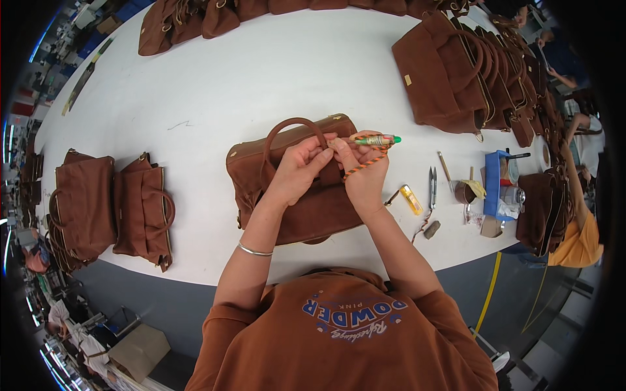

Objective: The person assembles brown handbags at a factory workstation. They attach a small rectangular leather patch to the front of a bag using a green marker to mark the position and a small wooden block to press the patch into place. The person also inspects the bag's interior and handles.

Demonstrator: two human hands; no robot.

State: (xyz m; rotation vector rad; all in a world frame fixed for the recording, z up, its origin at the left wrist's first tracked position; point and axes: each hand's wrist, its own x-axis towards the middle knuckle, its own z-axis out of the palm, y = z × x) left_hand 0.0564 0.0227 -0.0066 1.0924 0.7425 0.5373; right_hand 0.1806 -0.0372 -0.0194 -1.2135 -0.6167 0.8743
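A brown handbag (pixel 293 218) lies on the white table in front of me, its rounded handle (pixel 267 153) standing up. My left hand (pixel 303 169) pinches the handle near its right-hand base, thumb and fingers closed. Close against it, my right hand (pixel 362 174) is also closed, its thumb and fingertips at the same spot. A slim pen with a green end (pixel 385 139) is tucked in the right hand and points to the right. An orange-and-green twisted cord (pixel 365 161) hangs from it across the back of that hand. What lies between my fingertips is hidden.
Right of the bag lie a yellow lighter (pixel 411 200), small scissors (pixel 432 188), a grey lump (pixel 432 229) and a blue bin (pixel 493 186). Brown handbags stand at the left (pixel 85 202), far right (pixel 443 72) and along the back (pixel 222 19). A person in orange (pixel 577 241) is at the right.
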